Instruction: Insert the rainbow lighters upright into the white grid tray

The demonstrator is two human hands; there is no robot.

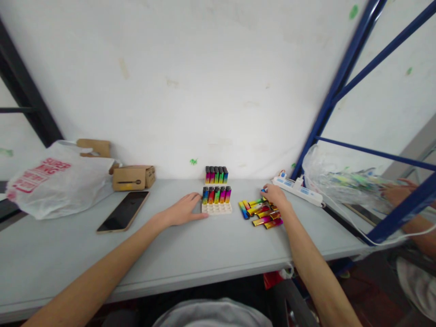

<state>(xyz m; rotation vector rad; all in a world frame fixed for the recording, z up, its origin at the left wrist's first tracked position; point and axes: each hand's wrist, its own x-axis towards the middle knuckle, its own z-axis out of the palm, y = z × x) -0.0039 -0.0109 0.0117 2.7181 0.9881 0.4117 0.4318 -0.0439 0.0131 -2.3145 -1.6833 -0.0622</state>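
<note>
My left hand (184, 209) rests on the table with fingers and thumb spread, at the left edge of a white slotted tray (218, 209). Its thumb lies by the tray's front left corner. Several multicoloured lighters (216, 195) stand upright in the tray's back rows; slots show unfilled at the front. To the right, my right hand (275, 196) reaches over a loose pile of shiny lighters (260, 210). Its fingers are closed on a lighter (264, 190) with a blue end showing; the fingers hide the rest.
Behind the tray, more upright lighters (216, 175) stand by the wall. A phone (123, 212), a cardboard box (133, 178) and a white plastic bag (61, 179) lie left. A power strip (299, 190) and blue frame (335, 102) stand right; a co-worker's hand (397, 195) shows beyond.
</note>
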